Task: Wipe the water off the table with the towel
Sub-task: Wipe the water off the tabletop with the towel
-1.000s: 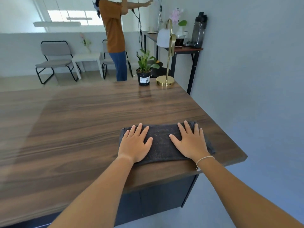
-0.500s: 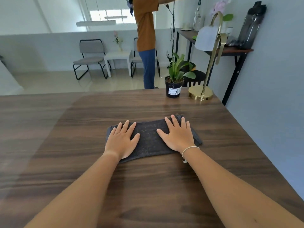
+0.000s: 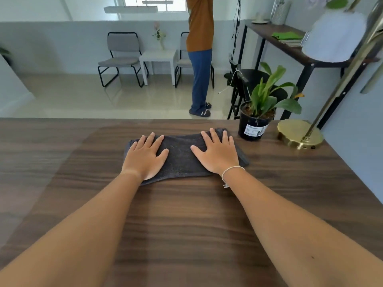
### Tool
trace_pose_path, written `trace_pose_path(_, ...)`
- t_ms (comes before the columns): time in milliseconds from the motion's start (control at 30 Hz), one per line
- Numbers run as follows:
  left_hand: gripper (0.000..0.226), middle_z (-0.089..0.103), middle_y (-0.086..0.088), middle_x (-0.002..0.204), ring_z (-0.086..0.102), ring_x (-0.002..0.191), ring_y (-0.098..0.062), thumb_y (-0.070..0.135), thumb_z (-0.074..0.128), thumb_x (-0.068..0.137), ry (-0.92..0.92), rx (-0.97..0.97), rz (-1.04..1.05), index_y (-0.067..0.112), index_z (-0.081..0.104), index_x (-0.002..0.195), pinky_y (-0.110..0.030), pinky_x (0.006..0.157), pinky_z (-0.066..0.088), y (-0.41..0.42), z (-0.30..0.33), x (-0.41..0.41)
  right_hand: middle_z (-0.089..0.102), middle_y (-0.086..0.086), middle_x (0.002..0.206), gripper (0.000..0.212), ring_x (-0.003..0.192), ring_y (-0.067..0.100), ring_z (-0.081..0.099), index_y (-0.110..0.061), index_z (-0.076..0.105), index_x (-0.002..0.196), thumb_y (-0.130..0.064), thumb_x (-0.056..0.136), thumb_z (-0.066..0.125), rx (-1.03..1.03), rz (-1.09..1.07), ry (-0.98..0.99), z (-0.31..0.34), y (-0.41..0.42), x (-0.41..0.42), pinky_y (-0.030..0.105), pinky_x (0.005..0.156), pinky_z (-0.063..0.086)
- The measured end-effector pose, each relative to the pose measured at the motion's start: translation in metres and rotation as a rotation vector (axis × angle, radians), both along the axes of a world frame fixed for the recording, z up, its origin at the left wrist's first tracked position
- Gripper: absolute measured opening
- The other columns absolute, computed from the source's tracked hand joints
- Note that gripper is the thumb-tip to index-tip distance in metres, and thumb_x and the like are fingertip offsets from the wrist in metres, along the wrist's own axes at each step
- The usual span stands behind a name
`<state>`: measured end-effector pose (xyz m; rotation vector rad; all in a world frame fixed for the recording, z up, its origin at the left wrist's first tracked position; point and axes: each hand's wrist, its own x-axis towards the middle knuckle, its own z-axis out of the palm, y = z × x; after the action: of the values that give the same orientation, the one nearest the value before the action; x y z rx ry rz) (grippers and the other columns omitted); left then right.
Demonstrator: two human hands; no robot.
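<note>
A dark grey folded towel (image 3: 180, 157) lies flat on the brown wooden table (image 3: 186, 224), close to its far edge. My left hand (image 3: 145, 157) presses palm-down on the towel's left part with fingers spread. On its right part my right hand (image 3: 217, 152) lies the same way, a thin white bracelet at the wrist. Neither hand grips the cloth. I cannot make out any water on the wood.
A potted green plant (image 3: 253, 127) stands just right of the towel, and a brass lamp base (image 3: 298, 134) sits further right. Beyond the table a person (image 3: 200, 59) stands on the floor near chairs and a black side table (image 3: 290, 46).
Both hands have slid the towel away from me, from the table's near edge across to the far edge beside the plant pot.
</note>
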<state>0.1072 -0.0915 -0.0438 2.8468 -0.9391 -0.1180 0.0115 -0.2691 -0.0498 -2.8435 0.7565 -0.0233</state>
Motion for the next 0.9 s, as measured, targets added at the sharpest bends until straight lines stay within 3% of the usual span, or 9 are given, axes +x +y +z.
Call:
trace_pose_path(333,0.058,0.012,-0.001,0.161,0.008,0.149,-0.023,0.048,0.020,0.096,-0.018,0.001,-0.097,0.028,0.016,0.151,-0.040,0.121,0.007,-0.024,-0.004,0.119,0.011,-0.001,0.162,0.072,0.148,0.034,0.003,-0.031,0.017,0.151,-0.068,0.089,0.021,-0.013,-0.104,0.021,-0.002,-0.019,0.108,0.048,0.120,0.001)
trace_pose_path(533,0.056,0.029,-0.001,0.157,0.024,0.145,-0.025,0.050,0.020,0.096,0.009,0.030,-0.135,0.029,0.030,0.147,-0.041,0.116,0.021,-0.041,-0.002,0.164,0.042,0.000,0.150,0.066,0.137,0.031,0.035,-0.034,0.040,0.142,-0.068,0.088,0.023,-0.037,-0.168,0.029,-0.001,-0.029,0.145,0.046,0.111,0.020)
trace_pose_path(700,0.055,0.046,-0.004,0.147,0.042,0.134,-0.028,0.051,0.019,0.095,-0.020,0.035,-0.135,0.026,0.044,0.139,-0.041,0.105,0.033,-0.040,-0.002,0.166,0.051,0.003,0.142,0.065,0.131,0.030,0.043,-0.032,0.047,0.138,-0.067,0.089,0.020,-0.068,-0.177,0.023,-0.001,-0.027,0.144,0.045,0.106,0.024)
trace_pose_path(800,0.058,0.039,-0.004,0.151,0.035,0.138,-0.028,0.052,0.020,0.095,-0.054,0.000,-0.152,0.023,0.037,0.143,-0.042,0.111,0.027,-0.031,-0.005,0.155,0.045,0.002,0.147,0.066,0.136,0.031,0.036,-0.032,0.043,0.140,-0.067,0.089,0.020,-0.074,-0.161,-0.003,-0.004,-0.020,0.133,0.048,0.113,0.017)
trace_pose_path(900,0.061,0.024,-0.005,0.158,0.021,0.145,-0.027,0.053,0.019,0.095,-0.068,0.005,-0.155,0.023,0.024,0.148,-0.042,0.118,0.016,-0.018,-0.008,0.136,0.020,0.000,0.160,0.068,0.147,0.030,0.013,-0.034,0.024,0.149,-0.067,0.090,0.020,-0.038,-0.157,0.004,-0.004,-0.007,0.113,0.048,0.119,0.005)
